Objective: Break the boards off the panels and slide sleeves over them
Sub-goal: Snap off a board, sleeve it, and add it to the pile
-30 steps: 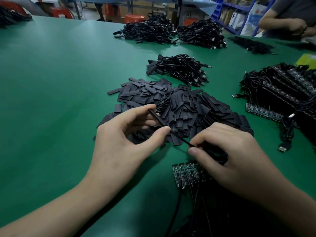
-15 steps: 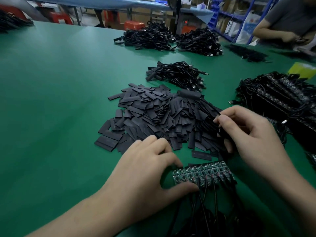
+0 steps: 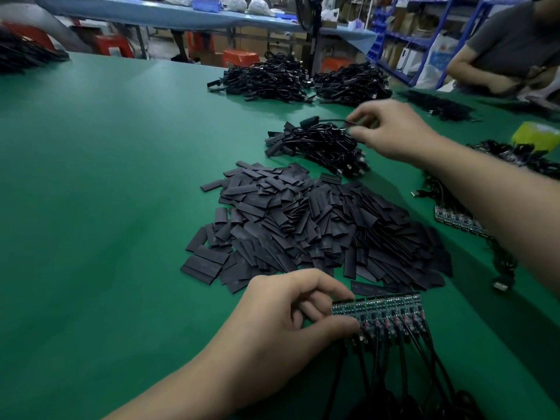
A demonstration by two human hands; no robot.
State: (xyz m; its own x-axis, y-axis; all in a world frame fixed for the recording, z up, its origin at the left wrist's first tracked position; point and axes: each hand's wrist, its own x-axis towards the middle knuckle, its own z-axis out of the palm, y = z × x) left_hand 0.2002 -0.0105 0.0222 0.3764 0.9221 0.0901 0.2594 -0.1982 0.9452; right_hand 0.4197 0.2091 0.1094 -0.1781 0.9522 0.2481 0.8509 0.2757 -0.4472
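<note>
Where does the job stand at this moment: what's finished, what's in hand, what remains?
Done: a pile of sleeved cables lies past the loose sleeves. In hand: the right hand pinches one sleeved cable over that pile; the left hand grips the end of a panel with boards unbroken. Left: that panel, another panel at right, and many sleeves.

Blur on right hand (image 3: 391,131); fingertips at cable (image 3: 330,120) indistinct. Under left hand (image 3: 291,316): left end of panel (image 3: 391,307). Panel leads (image 3: 436,368) leave bottom edge. Second panel (image 3: 454,221) partly behind right forearm. Person (image 3: 515,40) cropped top right.
</note>
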